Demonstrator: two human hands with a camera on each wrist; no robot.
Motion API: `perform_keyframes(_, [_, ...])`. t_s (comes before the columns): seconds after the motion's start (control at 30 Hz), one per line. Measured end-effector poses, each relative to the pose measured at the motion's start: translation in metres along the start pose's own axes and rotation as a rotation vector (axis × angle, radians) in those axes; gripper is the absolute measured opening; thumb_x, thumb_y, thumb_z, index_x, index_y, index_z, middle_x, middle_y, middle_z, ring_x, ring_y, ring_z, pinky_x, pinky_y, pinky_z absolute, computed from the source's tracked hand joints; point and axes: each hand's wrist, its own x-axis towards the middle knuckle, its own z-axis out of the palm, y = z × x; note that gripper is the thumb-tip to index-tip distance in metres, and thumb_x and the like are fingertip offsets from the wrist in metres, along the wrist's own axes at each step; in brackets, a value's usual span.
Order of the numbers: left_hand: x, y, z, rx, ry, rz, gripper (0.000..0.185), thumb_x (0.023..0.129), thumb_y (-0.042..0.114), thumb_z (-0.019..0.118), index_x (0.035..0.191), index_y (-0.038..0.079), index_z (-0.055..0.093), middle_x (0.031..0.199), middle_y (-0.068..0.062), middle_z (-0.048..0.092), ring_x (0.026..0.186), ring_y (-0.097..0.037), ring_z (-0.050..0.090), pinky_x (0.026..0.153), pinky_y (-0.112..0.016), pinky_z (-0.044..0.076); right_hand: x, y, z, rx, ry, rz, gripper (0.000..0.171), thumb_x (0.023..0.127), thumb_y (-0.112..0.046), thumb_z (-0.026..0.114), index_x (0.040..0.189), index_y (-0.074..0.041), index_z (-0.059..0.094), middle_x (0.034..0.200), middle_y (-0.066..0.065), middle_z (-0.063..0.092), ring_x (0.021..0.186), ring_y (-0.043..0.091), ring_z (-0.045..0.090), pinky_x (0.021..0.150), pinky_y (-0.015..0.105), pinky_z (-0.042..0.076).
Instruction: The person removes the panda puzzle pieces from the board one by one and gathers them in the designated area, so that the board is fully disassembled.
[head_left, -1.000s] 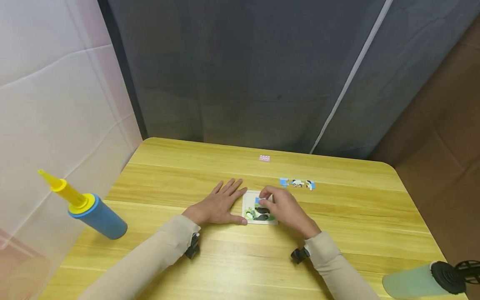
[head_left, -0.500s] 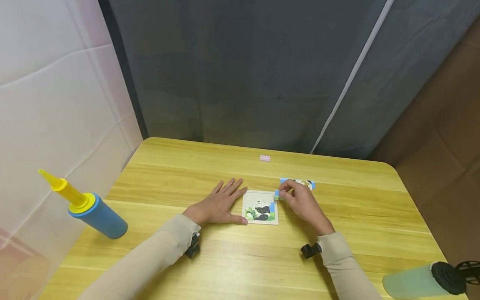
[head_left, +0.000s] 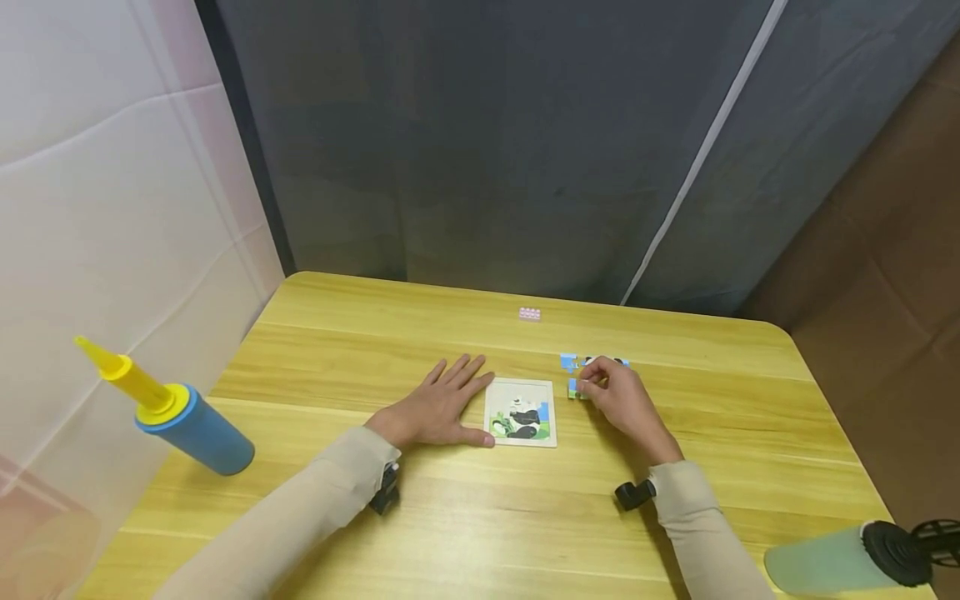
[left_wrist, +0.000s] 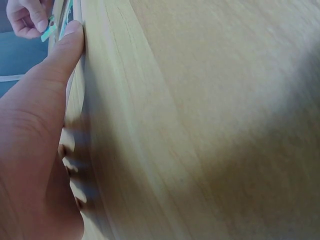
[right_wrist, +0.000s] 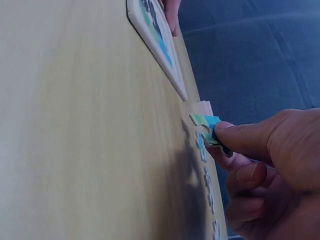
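Observation:
A small square puzzle board (head_left: 521, 413) with a panda picture lies mid-table; its edge shows in the right wrist view (right_wrist: 156, 37). My left hand (head_left: 438, 407) lies flat beside its left edge, thumb (left_wrist: 59, 55) against the board. To the board's right, my right hand (head_left: 619, 398) pinches a blue and green puzzle piece (head_left: 575, 388) (right_wrist: 209, 131) between thumb and fingers, just above the table. Behind the hand lie loose pieces (head_left: 568, 362), partly hidden by it.
A blue hand pump with a yellow nozzle (head_left: 174, 417) lies at the table's left edge. A small pink item (head_left: 529, 314) sits near the back edge. A pale green cylinder with a black cap (head_left: 851, 560) lies at the front right corner. A dark curtain hangs behind.
My right hand lifted a piece from the board and carried it right, toward the loose pieces. The board's panda picture is now uncovered. The left hand has stayed put.

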Motion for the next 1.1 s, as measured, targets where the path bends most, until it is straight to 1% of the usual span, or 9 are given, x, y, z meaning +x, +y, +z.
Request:
perform_keyframes(0.27, [0.001, 0.000, -0.002, -0.002, 0.004, 0.002, 0.109, 0.092, 0.077, 0.064, 0.172, 0.017, 0.022, 0.183, -0.011, 0.003, 0.170, -0.036, 0.001, 0.136, -0.063, 0.005, 0.006, 0.001, 0.005, -0.035, 0.008, -0.004, 0.007, 0.101, -0.015, 0.074, 0.102, -0.009, 0.071, 0.096, 0.008, 0.070, 0.080, 0.020, 0.056, 0.069, 0.030, 0.046])
perform_keyframes(0.5, [0.000, 0.001, -0.002, -0.003, 0.006, 0.001, 0.109, 0.092, 0.076, 0.065, 0.172, 0.017, 0.022, 0.183, -0.011, 0.003, 0.170, -0.036, 0.001, 0.136, -0.063, 0.005, 0.009, 0.002, 0.007, -0.074, 0.018, -0.002, 0.007, 0.101, -0.017, 0.075, 0.100, -0.011, 0.073, 0.099, 0.008, 0.073, 0.086, 0.021, 0.060, 0.075, 0.032, 0.047])
perform_keyframes(0.67, [-0.001, 0.001, -0.002, -0.002, 0.006, 0.001, 0.109, 0.092, 0.077, 0.064, 0.172, 0.017, 0.022, 0.183, -0.011, 0.003, 0.170, -0.036, 0.002, 0.136, -0.063, 0.006, 0.010, 0.003, 0.010, -0.080, 0.008, 0.000, 0.007, 0.101, -0.017, 0.075, 0.100, -0.011, 0.074, 0.101, 0.009, 0.072, 0.086, 0.021, 0.059, 0.077, 0.032, 0.047])
perform_keyframes(0.93, [-0.001, 0.001, 0.000, 0.006, 0.003, -0.004, 0.109, 0.092, 0.078, 0.063, 0.172, 0.018, 0.022, 0.183, -0.011, 0.003, 0.170, -0.035, 0.002, 0.136, -0.063, 0.006, 0.010, 0.003, 0.012, -0.082, 0.007, 0.000, 0.011, 0.101, -0.018, 0.074, 0.105, -0.008, 0.075, 0.104, 0.011, 0.071, 0.088, 0.021, 0.060, 0.077, 0.032, 0.048])
perform_keyframes(1.1, [-0.001, 0.001, -0.001, 0.003, 0.007, 0.003, 0.108, 0.092, 0.078, 0.063, 0.172, 0.017, 0.022, 0.183, -0.011, 0.004, 0.170, -0.036, 0.003, 0.136, -0.063, 0.006, 0.010, -0.004, 0.005, -0.051, 0.053, 0.011, 0.016, 0.104, -0.021, 0.070, 0.112, -0.007, 0.074, 0.109, 0.012, 0.068, 0.091, 0.023, 0.060, 0.077, 0.032, 0.048])
